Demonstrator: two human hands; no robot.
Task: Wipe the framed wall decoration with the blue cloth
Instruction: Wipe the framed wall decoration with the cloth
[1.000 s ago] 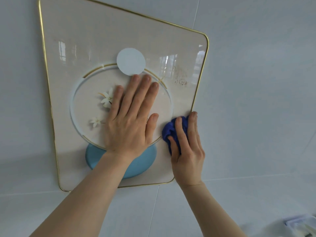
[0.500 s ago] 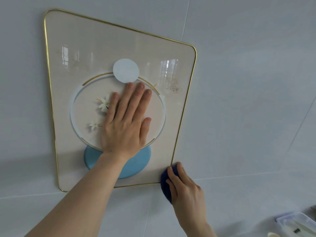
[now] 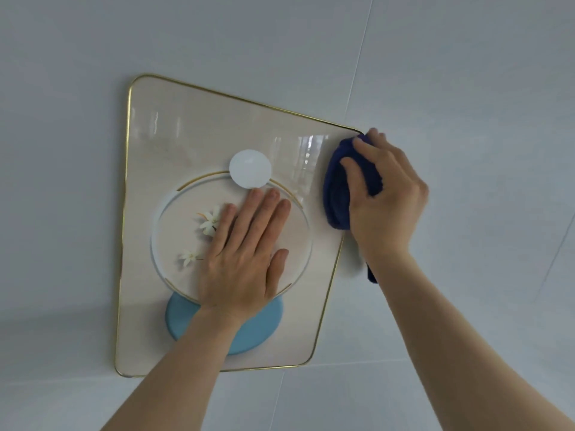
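Head view: we note the glossy beige wall decoration with thin gold frame hanging on the pale tiled wall. Our left hand lies flat on its centre, fingers spread. Our right hand has its fingers clamped on the bunched dark-blue cloth at the upper right edge. The cloth looks soft, the panel rigid, slick — we judge bracing it wise.

One head cam — looks up, close, at wall (wide-angle; no 2nd view).
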